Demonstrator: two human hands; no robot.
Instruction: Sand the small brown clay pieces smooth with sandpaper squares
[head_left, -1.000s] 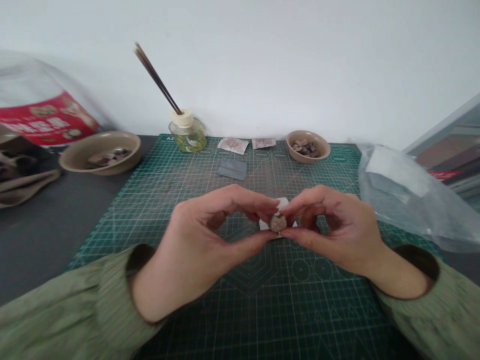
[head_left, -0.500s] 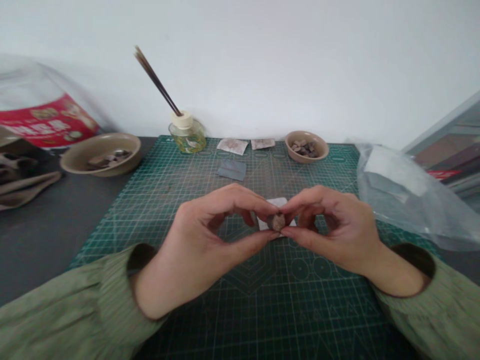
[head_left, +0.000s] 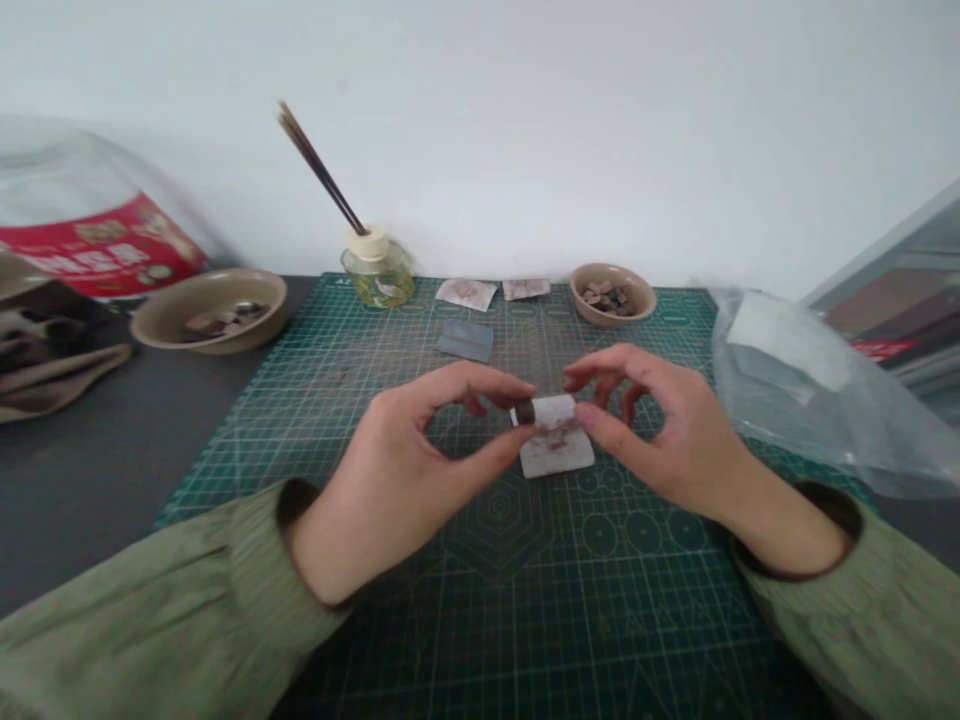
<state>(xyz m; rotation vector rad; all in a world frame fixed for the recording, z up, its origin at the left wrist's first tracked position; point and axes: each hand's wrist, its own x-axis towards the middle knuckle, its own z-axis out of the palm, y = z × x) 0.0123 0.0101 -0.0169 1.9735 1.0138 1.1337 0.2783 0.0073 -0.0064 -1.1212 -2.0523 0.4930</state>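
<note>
Between the thumb and forefinger of my left hand [head_left: 420, 460] is a small dark brown block [head_left: 525, 411]; I cannot tell whether it is wood or stone. Just behind and beneath it lies a white sheet [head_left: 556, 456] with brown smudges, on the green cutting mat [head_left: 495, 620]. My right hand [head_left: 660, 420] is open at the sheet's right side, thumb and forefinger apart with nothing between them. Its thumb tip overlaps the sheet's edge in view; whether it touches is unclear.
Near the wall stand a reed diffuser [head_left: 379, 275], two smudged white pieces [head_left: 466, 293] and a small bowl of brown chunks [head_left: 613, 312]. A grey sheet [head_left: 465, 341] lies closer. At left is a larger bowl [head_left: 154, 325]; at right, a clear plastic bag [head_left: 817, 400].
Both hands were pinching the small block together. My right hand has let go and moved slightly right, fingers spreading. My left hand keeps the block, now a bit farther left, exposing more sheet.
</note>
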